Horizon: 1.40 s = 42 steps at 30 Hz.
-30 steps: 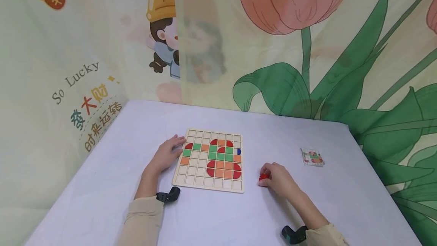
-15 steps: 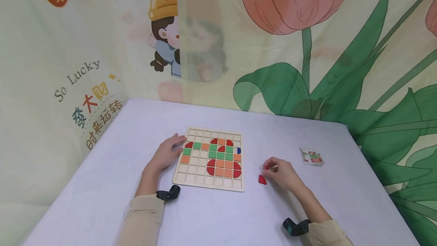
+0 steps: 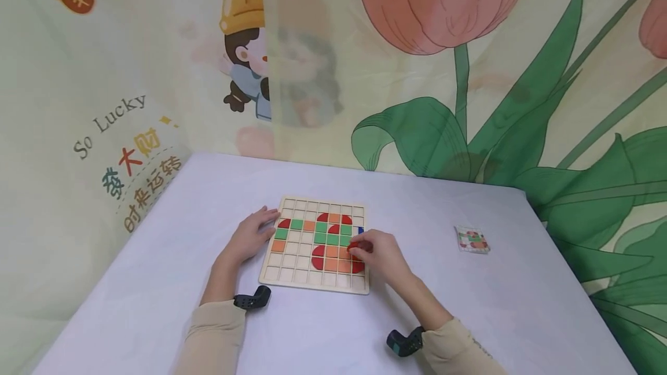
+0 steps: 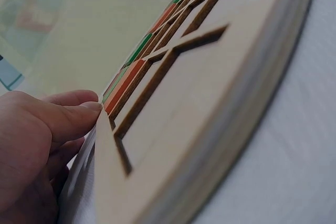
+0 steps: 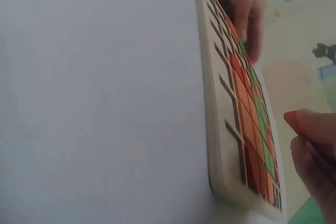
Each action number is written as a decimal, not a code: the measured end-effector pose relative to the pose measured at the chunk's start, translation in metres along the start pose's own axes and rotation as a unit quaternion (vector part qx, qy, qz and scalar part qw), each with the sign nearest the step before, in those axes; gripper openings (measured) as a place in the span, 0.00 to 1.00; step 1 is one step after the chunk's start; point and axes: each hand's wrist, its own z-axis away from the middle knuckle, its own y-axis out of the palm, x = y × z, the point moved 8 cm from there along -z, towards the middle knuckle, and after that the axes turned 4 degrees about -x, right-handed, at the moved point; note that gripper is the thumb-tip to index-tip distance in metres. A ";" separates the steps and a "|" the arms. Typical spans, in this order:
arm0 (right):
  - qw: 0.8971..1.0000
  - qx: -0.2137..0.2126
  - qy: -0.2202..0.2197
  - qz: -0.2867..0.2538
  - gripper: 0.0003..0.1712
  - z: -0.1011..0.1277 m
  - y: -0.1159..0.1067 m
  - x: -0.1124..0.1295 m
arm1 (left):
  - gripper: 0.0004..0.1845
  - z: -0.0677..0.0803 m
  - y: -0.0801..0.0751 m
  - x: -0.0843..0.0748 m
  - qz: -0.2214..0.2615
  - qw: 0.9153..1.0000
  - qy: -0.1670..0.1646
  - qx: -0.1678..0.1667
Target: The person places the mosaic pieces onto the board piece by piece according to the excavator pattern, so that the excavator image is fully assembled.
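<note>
A square wooden grid board point(image 3: 283, 275) lies on the table, with red quarter-round, green and orange square pieces in its cells. My left hand point(image 3: 252, 235) rests at its left edge, and in the left wrist view the thumb point(image 4: 84, 109) touches the rim beside an orange piece point(image 4: 123, 85). Over the board's right side, my right hand point(image 3: 383, 253) pinches a small red piece point(image 3: 352, 245) between thumb and fingertips. The right wrist view shows this red piece point(image 5: 292, 119) raised above the board surface. A blue piece point(image 3: 361, 230) sits at the right edge, partly covered by the right hand.
A small pattern card point(image 3: 472, 239) lies on the white tablecloth point(image 3: 484, 300) to the right. A printed curtain point(image 3: 312, 143) hangs right behind the table's far edge. Black wrist devices point(image 3: 252, 298) are strapped to both forearms.
My right hand has picked up a red piece from the table right of the board and carried it left over the board. Another red piece seen earlier there is out of sight. The left hand stays.
</note>
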 end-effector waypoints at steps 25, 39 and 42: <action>0.971 0.006 -0.235 0.039 0.06 0.002 0.101 0.115 | 0.24 0.002 0.005 -0.002 0.004 1.000 0.024 0.009; 0.948 -0.026 -0.276 0.159 0.06 0.002 0.110 0.133 | 0.24 0.000 0.000 -0.001 -0.001 1.000 0.020 0.002; 0.940 -0.031 -0.282 0.187 0.05 0.004 0.111 0.134 | 0.24 -0.001 -0.001 -0.002 -0.001 1.000 0.021 0.001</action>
